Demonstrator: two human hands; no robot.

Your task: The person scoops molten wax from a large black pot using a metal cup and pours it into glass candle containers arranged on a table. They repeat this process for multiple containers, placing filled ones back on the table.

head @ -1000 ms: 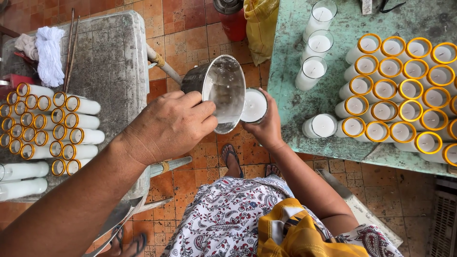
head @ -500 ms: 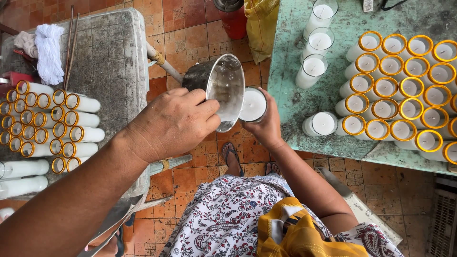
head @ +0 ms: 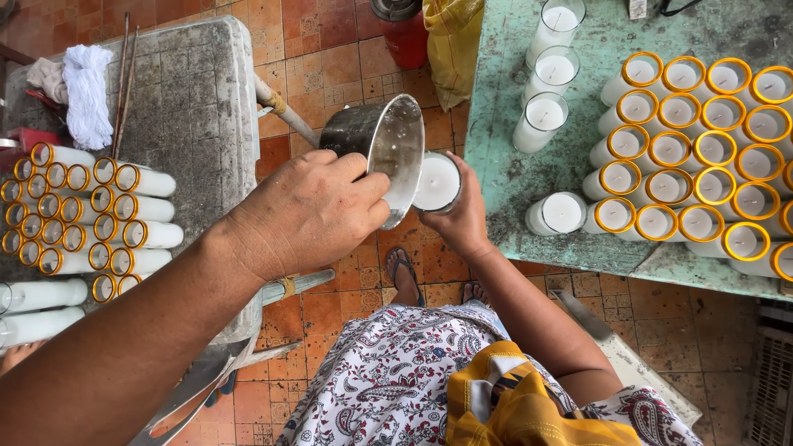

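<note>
The left hand (head: 310,216) is closed around the side of a metal pot (head: 382,149), which is tilted so that its rim leans over a glass candle (head: 437,183). That glass candle, filled with white wax, is gripped from below by the right hand (head: 464,216), fingers wrapped around it; it is held in the air above the tiled floor (head: 347,49), between the two tables. The pot's handle (head: 279,107) is seen sticking out toward the grey table (head: 190,91) on the left.

On the green table (head: 578,107) to the right, four plain glass candles are counted: three in a row near the top edge (head: 544,122) and one lower down (head: 558,215). Beside them stands a block of candles with yellow rims (head: 702,149); about sixteen are visible, though some are cut off by the picture's edge, so the count is not certain.

On the grey table, roughly twenty yellow-rimmed candles (head: 91,215) are laid on their sides in a stack, and two plain white ones (head: 41,306) lie below them. A bundle of white string (head: 87,91) and two thin sticks (head: 124,74) are placed near the far edge. A red cylinder (head: 405,29) and a yellow bag (head: 454,41) are seen on the floor between the tables.
</note>
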